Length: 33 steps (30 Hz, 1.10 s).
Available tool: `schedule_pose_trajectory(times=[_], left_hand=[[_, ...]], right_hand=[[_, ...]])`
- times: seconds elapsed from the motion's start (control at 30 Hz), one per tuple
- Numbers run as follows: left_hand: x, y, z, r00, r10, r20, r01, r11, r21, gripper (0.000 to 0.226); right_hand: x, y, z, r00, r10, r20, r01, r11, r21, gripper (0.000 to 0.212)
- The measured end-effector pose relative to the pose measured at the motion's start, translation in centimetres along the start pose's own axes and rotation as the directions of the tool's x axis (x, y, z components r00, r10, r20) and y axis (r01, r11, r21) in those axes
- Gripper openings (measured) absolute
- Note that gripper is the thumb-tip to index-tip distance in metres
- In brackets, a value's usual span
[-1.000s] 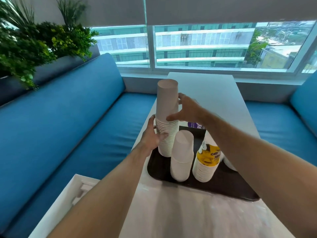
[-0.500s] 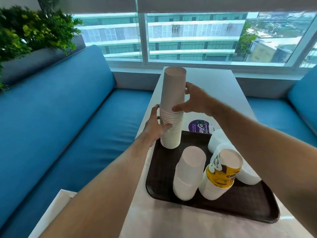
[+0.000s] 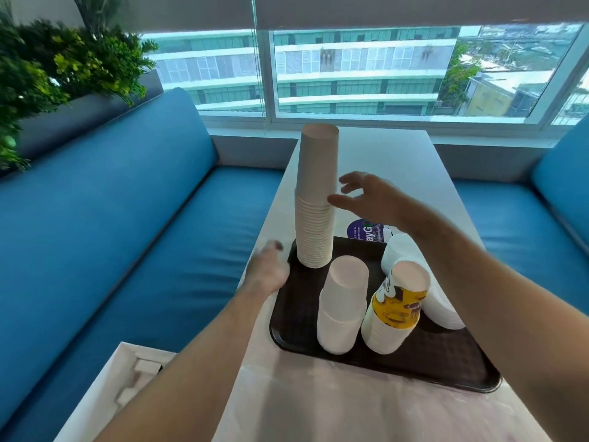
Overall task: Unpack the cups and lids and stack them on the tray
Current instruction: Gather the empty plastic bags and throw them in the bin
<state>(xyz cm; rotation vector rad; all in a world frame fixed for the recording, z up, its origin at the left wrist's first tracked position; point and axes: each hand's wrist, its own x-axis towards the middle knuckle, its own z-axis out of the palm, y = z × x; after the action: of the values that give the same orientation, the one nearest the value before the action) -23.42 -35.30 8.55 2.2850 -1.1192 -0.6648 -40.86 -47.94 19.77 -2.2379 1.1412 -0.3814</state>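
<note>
Standing at the lower centre of the frame on the dark tray point(image 3: 446, 362) are two short stacks of upturned cups: a plain white stack point(image 3: 342, 304) and, just to its right, a yellow-printed stack point(image 3: 393, 309). White lids point(image 3: 436, 301) lie behind them, partly hidden. Left of the tray's rim, the left hand point(image 3: 266, 271) is blurred; its fingers seem relaxed and hold nothing. Farther up, the tall cup stack point(image 3: 315, 199) stands upright at the tray's far left corner. The right hand point(image 3: 371, 199) hovers just beside it, fingers spread, thumb tip near or touching the cups. A purple sticker point(image 3: 365, 231) lies on the white table point(image 3: 398, 161) beyond.
</note>
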Motion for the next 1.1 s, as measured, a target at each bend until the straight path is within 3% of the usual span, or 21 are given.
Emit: schedule_pose_trajectory(times=[0.13, 0.27, 0.37, 0.53, 0.67, 0.87, 1.1], left_hand=[[-3.8, -4.0, 2.3, 0.984, -0.095, 0.149, 0.049, 0.957, 0.284, 0.041], [-5.6, -5.8, 3.9, 0.987, -0.094, 0.131, 0.061, 0.969, 0.239, 0.038], [-5.9, -6.4, 4.4, 0.989, -0.109, 0.099, 0.087, 0.976, 0.2, 0.039], [-6.1, -6.6, 4.8, 0.986, -0.133, 0.105, 0.118, 0.983, 0.142, 0.044], [-6.2, -6.8, 4.9, 0.983, -0.13, 0.129, 0.115, 0.987, 0.114, 0.043], [-5.8, -7.3, 5.0, 0.984, -0.125, 0.129, 0.117, 0.991, 0.073, 0.036], [-5.7, -8.0, 5.5, 0.98, -0.139, 0.143, 0.15, 0.986, -0.073, 0.037]], right_hand=[[-6.1, -1.6, -0.2, 0.948, -0.066, 0.313, 0.066, 0.998, 0.008, 0.078], [-8.5, -2.0, 1.0, 0.904, -0.077, 0.421, 0.217, 0.931, -0.294, 0.095], [-9.1, -1.9, 1.9, 0.916, -0.066, 0.395, 0.25, 0.865, -0.435, 0.085], [-8.7, -1.1, 2.9, 0.939, -0.104, 0.328, 0.26, 0.839, -0.478, 0.074], [-6.4, 0.3, 2.9, 0.961, -0.118, 0.252, 0.216, 0.886, -0.411, 0.081], [-3.1, 1.2, 2.6, 0.998, -0.014, 0.068, 0.033, 0.956, -0.29, 0.084], [-1.8, 1.5, 2.7, 0.999, -0.009, 0.035, 0.018, 0.966, -0.259, 0.082]])
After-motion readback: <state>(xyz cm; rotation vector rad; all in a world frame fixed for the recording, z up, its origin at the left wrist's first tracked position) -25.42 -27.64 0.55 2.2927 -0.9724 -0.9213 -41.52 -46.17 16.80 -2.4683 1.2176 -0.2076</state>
